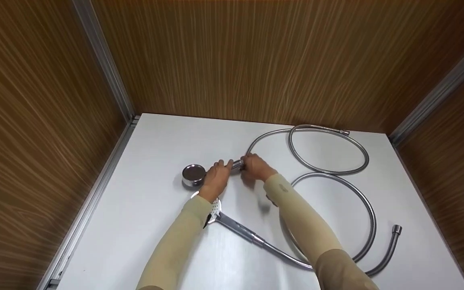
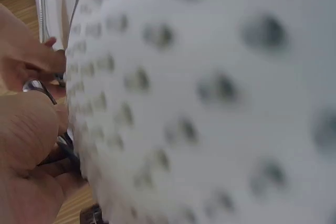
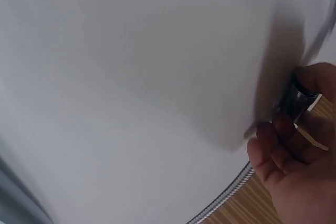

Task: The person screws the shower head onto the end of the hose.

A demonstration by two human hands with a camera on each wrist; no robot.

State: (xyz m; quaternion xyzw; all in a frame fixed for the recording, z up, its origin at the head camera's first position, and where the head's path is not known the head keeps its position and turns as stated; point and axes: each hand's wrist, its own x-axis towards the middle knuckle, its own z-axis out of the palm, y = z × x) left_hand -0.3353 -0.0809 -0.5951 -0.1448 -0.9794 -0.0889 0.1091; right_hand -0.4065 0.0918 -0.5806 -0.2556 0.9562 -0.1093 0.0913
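Observation:
My left hand [image 1: 216, 179] grips the handle of a chrome shower head [image 1: 193, 174], whose round head faces up at its left. At the handle's other end, my right hand [image 1: 258, 167] pinches the metal hose connector [image 3: 299, 100], with fingers curled round it. From there a chrome shower hose [image 1: 270, 133] runs up and to the right. A second shower head [image 1: 216, 207] lies below, partly hidden under my left forearm. Its white nozzle face [image 2: 210, 77] fills most of the left wrist view. Whether connector and handle are joined is hidden by the fingers.
The upper hose coils near the back edge, its free end [image 1: 344, 132] by the back panel. A second hose [image 1: 371, 213] joins the lower shower head and loops under my right forearm, ending in a connector [image 1: 396, 229]. Wood-grain panels [image 1: 232, 60] enclose the white table [image 1: 151, 145].

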